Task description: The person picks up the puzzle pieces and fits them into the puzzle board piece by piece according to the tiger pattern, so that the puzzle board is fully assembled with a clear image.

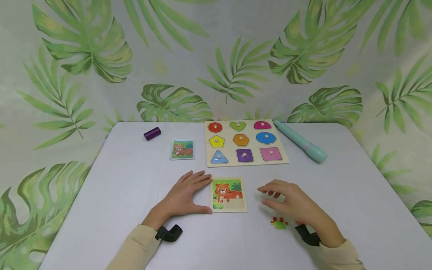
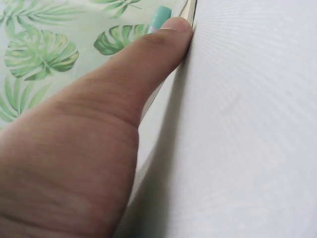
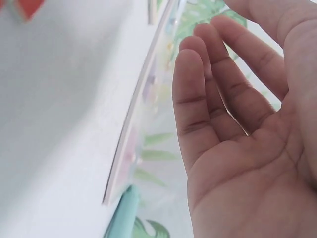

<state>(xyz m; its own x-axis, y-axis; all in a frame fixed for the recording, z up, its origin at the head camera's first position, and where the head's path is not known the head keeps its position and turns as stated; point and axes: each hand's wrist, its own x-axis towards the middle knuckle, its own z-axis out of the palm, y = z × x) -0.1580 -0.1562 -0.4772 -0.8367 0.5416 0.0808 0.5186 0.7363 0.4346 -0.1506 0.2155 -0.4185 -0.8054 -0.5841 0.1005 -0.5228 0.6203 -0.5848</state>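
A square wooden tiger jigsaw puzzle (image 1: pixel 227 191) lies in the middle of the table, with bare wood showing along its lower right. My left hand (image 1: pixel 183 195) rests at its left side, fingers spread; thumb tip and fingertips are right at the frame's edge. To the right of the puzzle, my right hand (image 1: pixel 290 198) hovers with fingers loosely bent and nothing in it, the empty palm (image 3: pixel 247 168) showing in the right wrist view. Below that hand lies a green and red puzzle piece (image 1: pixel 279 223). Another reddish piece (image 1: pixel 299 223) is partly hidden by the right wrist.
Behind the puzzle lies a wooden shape board (image 1: pixel 227 159) with knobbed coloured shapes. A small tiger picture card (image 1: pixel 182 149) sits left of it, with a purple cylinder (image 1: pixel 152 133) farther left. At the right is a mint-green stick-like object (image 1: pixel 300 141) with a thicker end.
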